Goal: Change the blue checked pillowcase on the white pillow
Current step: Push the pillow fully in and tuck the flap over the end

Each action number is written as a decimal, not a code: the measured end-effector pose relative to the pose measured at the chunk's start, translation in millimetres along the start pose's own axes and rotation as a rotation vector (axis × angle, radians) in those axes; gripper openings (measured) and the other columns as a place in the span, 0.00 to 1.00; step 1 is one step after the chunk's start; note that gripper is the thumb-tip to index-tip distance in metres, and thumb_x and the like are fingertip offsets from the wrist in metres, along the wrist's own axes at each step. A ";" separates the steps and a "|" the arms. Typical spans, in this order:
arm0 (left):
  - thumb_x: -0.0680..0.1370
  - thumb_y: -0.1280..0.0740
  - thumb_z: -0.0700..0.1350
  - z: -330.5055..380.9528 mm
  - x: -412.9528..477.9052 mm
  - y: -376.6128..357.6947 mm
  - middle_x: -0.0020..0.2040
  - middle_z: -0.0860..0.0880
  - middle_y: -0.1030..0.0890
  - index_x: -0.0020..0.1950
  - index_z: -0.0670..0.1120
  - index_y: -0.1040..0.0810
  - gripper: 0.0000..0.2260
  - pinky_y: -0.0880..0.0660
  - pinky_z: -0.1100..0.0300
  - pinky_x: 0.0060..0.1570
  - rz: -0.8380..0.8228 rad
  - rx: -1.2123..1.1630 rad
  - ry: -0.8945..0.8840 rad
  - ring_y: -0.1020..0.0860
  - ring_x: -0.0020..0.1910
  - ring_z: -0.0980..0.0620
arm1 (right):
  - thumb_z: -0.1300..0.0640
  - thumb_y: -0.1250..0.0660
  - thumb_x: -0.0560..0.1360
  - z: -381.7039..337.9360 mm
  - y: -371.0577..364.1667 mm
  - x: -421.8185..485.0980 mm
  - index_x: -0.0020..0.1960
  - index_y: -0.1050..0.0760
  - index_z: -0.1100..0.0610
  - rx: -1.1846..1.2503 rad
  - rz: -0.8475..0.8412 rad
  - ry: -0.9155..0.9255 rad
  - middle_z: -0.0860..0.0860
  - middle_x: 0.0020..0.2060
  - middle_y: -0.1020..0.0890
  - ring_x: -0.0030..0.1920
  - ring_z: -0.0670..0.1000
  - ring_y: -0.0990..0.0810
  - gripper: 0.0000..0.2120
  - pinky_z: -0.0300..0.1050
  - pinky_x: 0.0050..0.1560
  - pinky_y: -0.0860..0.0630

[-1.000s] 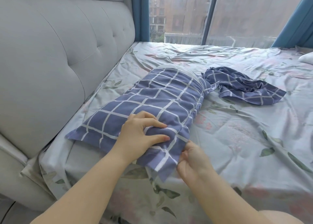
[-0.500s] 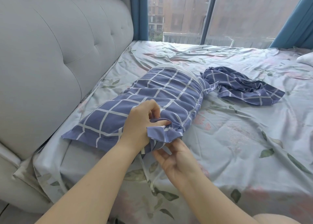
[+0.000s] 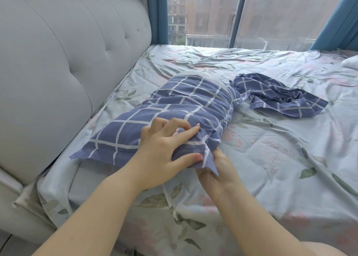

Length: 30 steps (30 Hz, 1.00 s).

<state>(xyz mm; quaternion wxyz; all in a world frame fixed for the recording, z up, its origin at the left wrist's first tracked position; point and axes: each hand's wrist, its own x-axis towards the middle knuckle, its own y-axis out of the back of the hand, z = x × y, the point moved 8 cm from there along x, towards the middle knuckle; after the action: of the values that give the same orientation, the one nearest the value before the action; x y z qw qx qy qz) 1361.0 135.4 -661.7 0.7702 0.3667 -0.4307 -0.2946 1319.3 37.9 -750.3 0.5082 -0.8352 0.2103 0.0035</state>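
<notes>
A blue checked pillowcase (image 3: pixel 174 104) covers most of the white pillow (image 3: pixel 193 74), whose far end pokes out bare. The pillow lies lengthwise on the bed beside the headboard. My left hand (image 3: pixel 164 151) presses on the near right corner of the pillowcase, fingers spread over the bunched cloth and thumb pinching its edge. My right hand (image 3: pixel 217 172) is under that same corner, palm up, gripping the cloth flap from below. A second blue checked pillowcase (image 3: pixel 279 95) lies crumpled on the bed to the right of the pillow.
The bed sheet (image 3: pixel 271 149) is pale with a leaf and flower print, wrinkled. A padded grey headboard (image 3: pixel 58 62) runs along the left. A large window (image 3: pixel 242 13) with blue curtains is behind the bed. Another white pillow edge (image 3: pixel 350 62) shows at far right.
My left hand has shifted toward the pillowcase's near right corner and spread flat over it. My right hand has closed up under the flap, which now hangs lower.
</notes>
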 end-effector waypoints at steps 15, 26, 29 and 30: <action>0.72 0.35 0.66 -6.4 -2.4 17.8 0.61 0.55 0.32 0.60 0.60 0.33 0.20 0.40 0.46 0.56 0.299 0.115 0.005 0.34 0.58 0.46 | 0.70 0.39 0.78 -4.7 -7.2 2.0 0.53 0.23 0.66 0.029 0.031 0.035 0.59 0.44 0.16 0.40 0.53 0.15 0.08 0.40 0.32 0.21; 0.73 0.29 0.55 0.7 -3.3 29.0 0.47 0.59 0.19 0.52 0.53 0.19 0.10 0.40 0.53 0.49 0.470 0.288 0.091 0.24 0.50 0.49 | 0.69 0.36 0.75 -4.6 -14.5 13.6 0.66 0.28 0.71 0.052 -0.023 0.060 0.64 0.57 0.19 0.54 0.58 0.16 0.20 0.46 0.49 0.17; 0.73 0.29 0.52 -2.0 -2.8 25.9 0.47 0.59 0.17 0.51 0.54 0.18 0.08 0.41 0.54 0.49 0.441 0.314 0.116 0.23 0.49 0.49 | 0.71 0.39 0.78 -3.5 -15.5 15.7 0.66 0.29 0.70 0.054 -0.026 0.057 0.65 0.59 0.20 0.55 0.58 0.17 0.17 0.46 0.49 0.17; 0.73 0.31 0.51 -2.9 -2.8 25.6 0.47 0.59 0.17 0.50 0.54 0.18 0.08 0.41 0.54 0.48 0.433 0.334 0.118 0.24 0.48 0.50 | 0.71 0.39 0.78 -3.3 -16.6 15.1 0.66 0.28 0.70 0.052 -0.030 0.060 0.65 0.58 0.19 0.54 0.58 0.17 0.16 0.46 0.49 0.17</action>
<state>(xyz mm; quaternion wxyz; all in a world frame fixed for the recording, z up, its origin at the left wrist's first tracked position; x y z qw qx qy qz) 1365.8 152.7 -643.0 0.7678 0.4046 -0.4961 -0.0261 1338.3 36.4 -737.9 0.5231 -0.8245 0.2127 -0.0348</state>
